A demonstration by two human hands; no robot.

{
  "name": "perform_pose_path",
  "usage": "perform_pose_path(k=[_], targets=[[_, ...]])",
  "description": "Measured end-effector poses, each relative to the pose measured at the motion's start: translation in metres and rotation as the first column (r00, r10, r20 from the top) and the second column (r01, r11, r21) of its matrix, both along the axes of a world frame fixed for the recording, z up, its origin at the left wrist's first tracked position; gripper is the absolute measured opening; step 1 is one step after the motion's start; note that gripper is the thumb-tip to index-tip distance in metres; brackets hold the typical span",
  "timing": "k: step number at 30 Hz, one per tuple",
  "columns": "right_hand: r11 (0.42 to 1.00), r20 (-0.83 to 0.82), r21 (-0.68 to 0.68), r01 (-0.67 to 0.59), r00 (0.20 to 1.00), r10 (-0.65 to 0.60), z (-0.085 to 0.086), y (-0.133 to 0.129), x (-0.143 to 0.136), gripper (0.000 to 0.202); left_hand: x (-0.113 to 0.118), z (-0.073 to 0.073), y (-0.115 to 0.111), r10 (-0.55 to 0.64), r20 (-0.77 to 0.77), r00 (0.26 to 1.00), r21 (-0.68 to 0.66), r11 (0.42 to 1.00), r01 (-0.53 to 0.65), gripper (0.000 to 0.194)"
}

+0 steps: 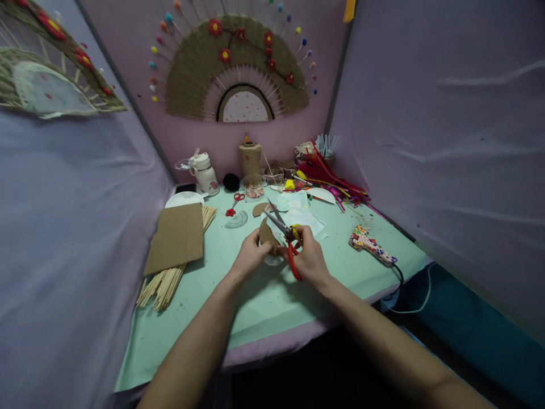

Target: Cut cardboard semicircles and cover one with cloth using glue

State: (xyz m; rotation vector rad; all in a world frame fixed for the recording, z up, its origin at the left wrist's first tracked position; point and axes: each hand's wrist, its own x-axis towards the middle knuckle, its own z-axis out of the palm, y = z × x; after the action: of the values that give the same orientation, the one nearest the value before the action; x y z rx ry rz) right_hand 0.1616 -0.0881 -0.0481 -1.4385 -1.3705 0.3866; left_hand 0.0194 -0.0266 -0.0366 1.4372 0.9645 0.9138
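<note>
Near the middle of the table, my left hand point(252, 251) is closed on a small curved piece of brown cardboard point(268, 237). Some white material shows under the cardboard. My right hand point(310, 257) is closed round scissors point(294, 262) with red and yellow handles. Their blades are spread and point up and to the left, just above the cardboard. The right fingertips are close to the cardboard's lower right edge; whether they touch it is hard to tell. White cloth point(303, 220) lies behind the hands, with another cardboard piece point(261, 209) to its left.
A cardboard sheet point(176, 237) lies on wooden sticks point(164, 288) at the left. Small red scissors point(239, 197) and a protractor point(237, 220) lie behind my left hand. A glue gun point(372, 246) is at the right. Twine point(250, 159), a bottle point(205, 174) and a bead bowl point(254, 187) stand behind.
</note>
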Motion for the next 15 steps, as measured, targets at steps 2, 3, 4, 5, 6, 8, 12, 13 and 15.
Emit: perform_pose_path(k=[2, 3, 4, 5, 6, 8, 12, 13, 15], targets=[[0.999, 0.056, 0.035, 0.002, 0.998, -0.004, -0.0028, 0.002, -0.0029, 0.03, 0.0003, -0.0006, -0.0012, -0.024, 0.034, 0.999, -0.02, 1.0, 0.025, 0.029], [0.999, 0.078, 0.045, 0.003, 0.997, -0.007, -0.0042, 0.0028, -0.0037, 0.029, 0.0001, -0.0009, -0.0014, -0.036, 0.054, 0.998, -0.032, 0.999, 0.038, 0.029], [0.999, 0.093, 0.048, 0.0, 0.996, -0.004, -0.0054, 0.0034, -0.0041, 0.029, 0.0, -0.0013, -0.0015, -0.047, 0.074, 0.996, -0.041, 0.998, 0.05, 0.029], [0.999, 0.102, 0.043, -0.006, 0.995, 0.001, -0.0063, 0.004, -0.0041, 0.028, -0.0002, -0.0016, -0.0015, -0.054, 0.091, 0.994, -0.046, 0.997, 0.058, 0.029], [0.999, 0.102, 0.034, -0.01, 0.995, 0.007, -0.0067, 0.0044, -0.0039, 0.027, -0.0002, -0.0018, -0.0015, -0.058, 0.106, 0.993, -0.047, 0.997, 0.063, 0.029], [1.0, 0.079, 0.012, -0.013, 0.997, 0.012, -0.0065, 0.0051, -0.0029, 0.026, 0.0003, -0.0021, -0.0013, -0.044, 0.13, 0.991, -0.046, 0.998, 0.05, 0.034], [0.999, 0.014, -0.021, 0.024, 1.0, -0.024, -0.003, 0.006, -0.0011, 0.026, 0.0023, -0.0037, -0.0009, 0.029, 0.171, 0.985, -0.103, 0.995, -0.012, 0.046], [0.999, -0.001, -0.033, 0.03, 1.0, -0.03, -0.0019, 0.0061, -0.001, 0.026, 0.0029, -0.0045, -0.0008, 0.034, 0.198, 0.98, -0.137, 0.991, -0.006, 0.049], [0.997, -0.032, -0.068, 0.022, 0.999, -0.024, 0.0002, 0.0062, -0.0011, 0.024, 0.0042, -0.0062, -0.0006, 0.019, 0.256, 0.967, -0.209, 0.977, 0.037, 0.053]])
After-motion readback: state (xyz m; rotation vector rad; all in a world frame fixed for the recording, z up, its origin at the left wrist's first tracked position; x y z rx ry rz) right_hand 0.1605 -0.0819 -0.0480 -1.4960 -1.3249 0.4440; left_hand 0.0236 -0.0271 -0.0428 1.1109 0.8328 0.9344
